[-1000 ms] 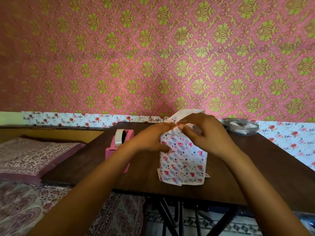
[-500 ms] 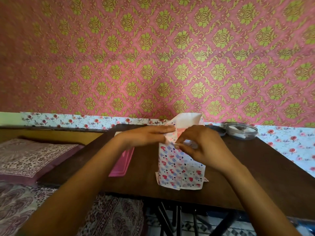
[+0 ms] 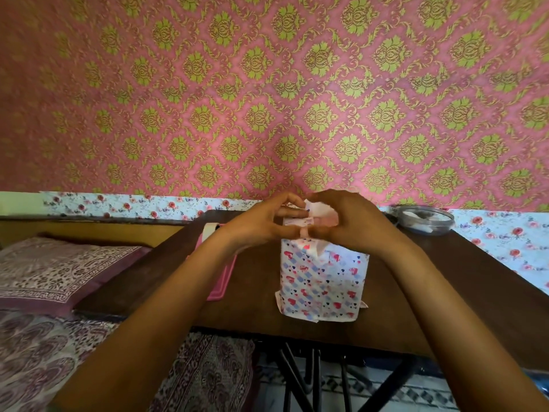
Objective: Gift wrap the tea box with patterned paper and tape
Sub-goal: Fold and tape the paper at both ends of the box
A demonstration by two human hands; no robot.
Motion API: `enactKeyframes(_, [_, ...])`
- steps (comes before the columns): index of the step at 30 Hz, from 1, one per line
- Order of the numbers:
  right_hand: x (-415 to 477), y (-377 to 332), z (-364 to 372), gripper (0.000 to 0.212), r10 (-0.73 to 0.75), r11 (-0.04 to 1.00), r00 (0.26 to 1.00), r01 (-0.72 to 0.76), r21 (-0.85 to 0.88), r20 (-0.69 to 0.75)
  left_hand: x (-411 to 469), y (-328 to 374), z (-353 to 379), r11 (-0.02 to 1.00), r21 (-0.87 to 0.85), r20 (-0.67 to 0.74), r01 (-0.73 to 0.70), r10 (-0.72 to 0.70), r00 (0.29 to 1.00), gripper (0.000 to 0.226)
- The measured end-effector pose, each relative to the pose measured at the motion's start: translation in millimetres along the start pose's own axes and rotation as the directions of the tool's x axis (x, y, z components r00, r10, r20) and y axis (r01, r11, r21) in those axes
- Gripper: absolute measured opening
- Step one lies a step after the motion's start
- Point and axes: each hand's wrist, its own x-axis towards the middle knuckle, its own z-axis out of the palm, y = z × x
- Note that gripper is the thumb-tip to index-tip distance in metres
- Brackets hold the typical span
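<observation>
Both hands have closed in on the top flap: left hand (image 3: 261,226) and right hand (image 3: 352,226) now pinch the paper (image 3: 319,210) above the box (image 3: 323,281), upright on the table (image 3: 445,292). Box seems light and stiff, paper thin and easily torn, so grip at folded edges. Fingertips blur; the left arm half hides the dispenser (image 3: 221,278)
</observation>
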Motion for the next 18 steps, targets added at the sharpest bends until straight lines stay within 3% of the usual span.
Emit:
enactKeyframes(3, [-3,2,7,0.054,0.039,0.998,0.991,-0.046,0.053,0.126,-1,0,0,1.0,-0.012,-0.02,0.02,-0.02,1.0,0.047])
enactKeyframes(6, [-11,10,15,0.054,0.064,0.995,0.99,-0.073,0.07,0.128,0,-1,0,0.999,-0.035,-0.017,0.03,-0.031,0.999,0.047])
enactKeyframes(12, [-11,17,23,0.056,0.063,0.995,0.995,-0.056,-0.079,0.083,2,-8,3,0.998,-0.062,-0.031,0.012,-0.014,0.999,0.045])
enactKeyframes(14, [-9,20,24,0.056,0.076,0.995,0.993,-0.07,-0.073,0.086,-3,-13,2,0.995,-0.098,-0.138,-0.021,0.007,0.99,0.046])
enactKeyframes(16, [-8,25,25,0.055,0.094,0.994,0.992,-0.09,-0.063,0.078,-10,-22,-8,0.991,-0.134,-0.337,-0.024,-0.023,0.941,0.036])
enactKeyframes(18, [-7,27,29,0.055,0.112,0.992,0.992,-0.109,-0.058,0.062,-19,-32,-29,0.994,-0.057,-0.493,0.093,-0.109,0.863,0.021])
